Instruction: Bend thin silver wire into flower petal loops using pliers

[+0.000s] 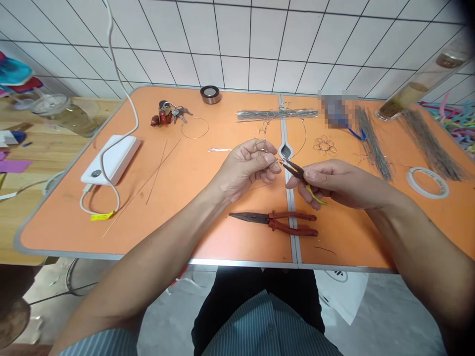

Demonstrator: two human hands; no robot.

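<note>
Between thumb and fingers my left hand (pixel 250 163) pinches a thin bent wire piece (pixel 264 129), with loops rising above the fingertips and a wide curve reaching right. My right hand (pixel 330 183) is closed around small yellow-handled pliers (pixel 295 169). Their dark jaws point left and meet the wire close to my left fingertips; whether they clamp it I cannot tell. Below both hands, red-handled long-nose pliers (pixel 274 221) lie on the orange table (pixel 208 237). To the right of the wire piece rests a flower-shaped wire form (pixel 324 145).
Bundles of straight wire (pixel 252 115) lie at the back and right. A white tape roll (pixel 428 182) sits at right, near a tilted glass bottle (pixel 401 101). A white power bank (pixel 110 160) with cable, keys (pixel 171 113) and a dark tape roll (pixel 210 94) occupy the left and back.
</note>
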